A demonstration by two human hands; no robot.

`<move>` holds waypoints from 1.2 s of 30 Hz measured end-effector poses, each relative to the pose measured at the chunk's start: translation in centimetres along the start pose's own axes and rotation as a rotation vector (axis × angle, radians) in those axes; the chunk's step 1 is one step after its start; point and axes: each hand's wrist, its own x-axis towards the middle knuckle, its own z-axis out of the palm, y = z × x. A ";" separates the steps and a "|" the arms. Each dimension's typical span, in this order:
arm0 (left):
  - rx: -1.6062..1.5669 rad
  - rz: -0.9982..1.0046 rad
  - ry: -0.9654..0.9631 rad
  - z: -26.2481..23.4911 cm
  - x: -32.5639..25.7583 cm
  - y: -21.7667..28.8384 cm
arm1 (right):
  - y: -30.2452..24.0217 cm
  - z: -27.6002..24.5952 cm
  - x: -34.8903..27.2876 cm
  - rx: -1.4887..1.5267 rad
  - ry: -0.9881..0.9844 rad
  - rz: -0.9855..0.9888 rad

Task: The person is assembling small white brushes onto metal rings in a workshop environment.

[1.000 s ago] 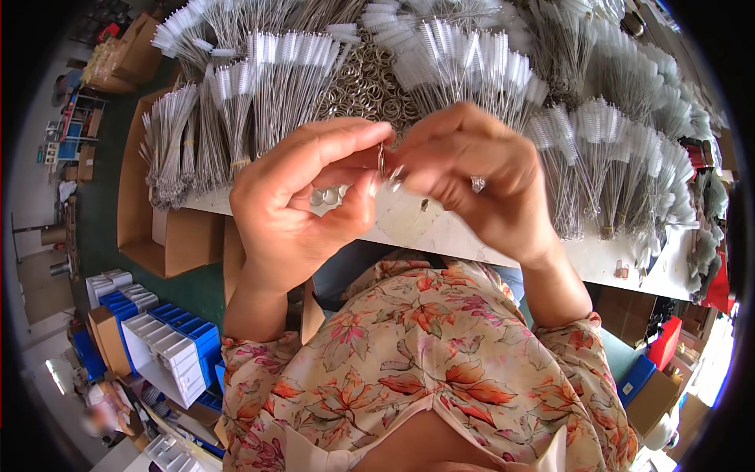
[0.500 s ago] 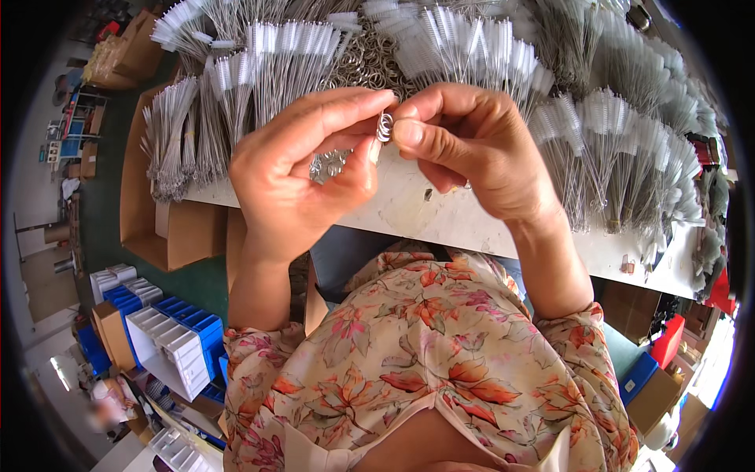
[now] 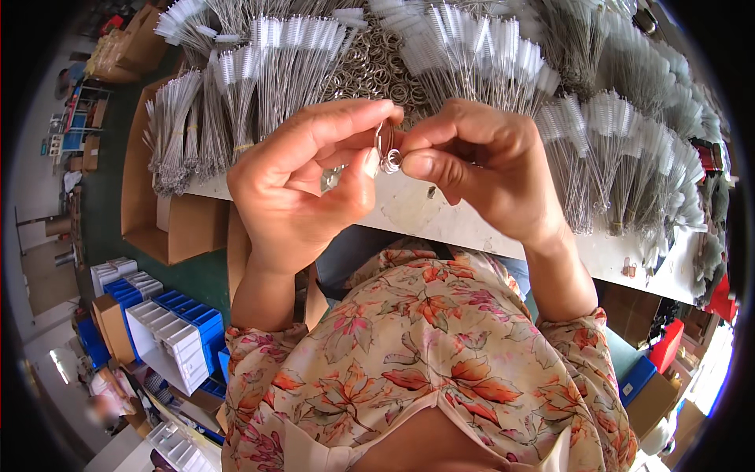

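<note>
Between the thumb and fingers of my left hand (image 3: pixel 303 177) a silvery metal ring (image 3: pixel 379 141) stands upright, seen nearly edge-on. A cluster of smaller wire loops (image 3: pixel 391 162) sits at its lower part. My right hand (image 3: pixel 495 169) is closed in a pinch, its thumb tip against these loops. How the loops join the ring is too small to tell. Beyond my hands lies a heap of loose metal rings (image 3: pixel 377 67). More shiny pieces on the table show partly behind my left hand.
Bundles of thin wire brushes with white bristles (image 3: pixel 295 55) line the far side of the white table (image 3: pixel 464 224), with more brushes (image 3: pixel 621 149) at the right. A cardboard box (image 3: pixel 189 228) stands at the left edge. Blue and white bins (image 3: pixel 169 338) are at the lower left.
Both hands have come slightly nearer and the fingers have parted a little. The ring now shows upright above the small loops, which earlier were bunched between the fingertips.
</note>
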 end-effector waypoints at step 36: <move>0.070 -0.080 -0.121 -0.3 0.8 -0.5 | 1.0 0.9 -0.9 -0.223 0.201 -0.147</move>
